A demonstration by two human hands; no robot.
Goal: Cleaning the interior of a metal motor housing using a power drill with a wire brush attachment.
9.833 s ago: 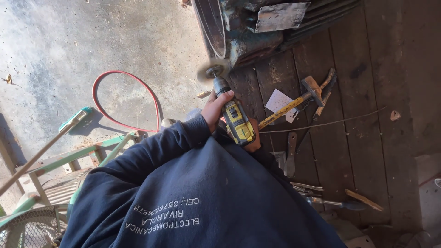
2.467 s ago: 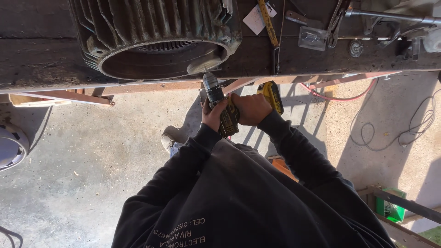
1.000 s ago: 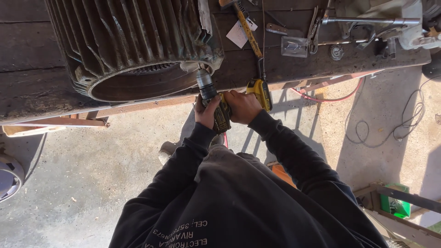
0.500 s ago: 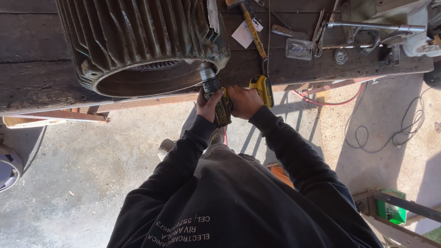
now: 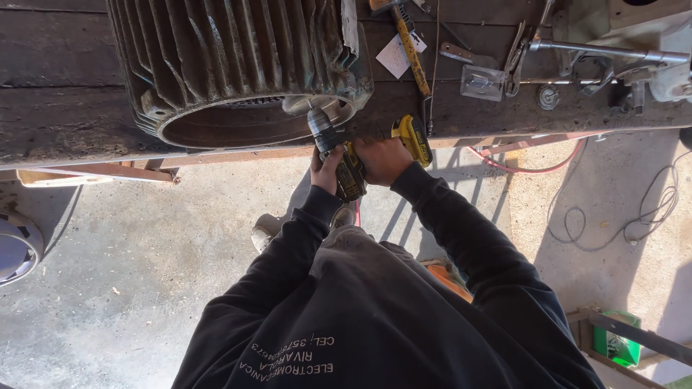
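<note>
Both hands, left hand [image 5: 328,167] & right hand [image 5: 383,160], gripped a yellow cordless drill [image 5: 347,162] at frame center, steadying its tip against the finned motor housing [image 5: 231,65] on the wooden table [image 5: 58,94], upper left.

— What sits on the worktop [image 5: 65,108]?

— Dark, worn wooden planks carry a big finned motor housing [image 5: 231,65], open end at the worktop's near edge.

— And beside the housing?

— To its right lie a yellow-handled hammer [image 5: 407,43], a white paper scrap [image 5: 395,57], locking pliers [image 5: 517,61], a small metal bracket [image 5: 481,81] and, farthest off, a long steel rod [image 5: 613,52].
</note>
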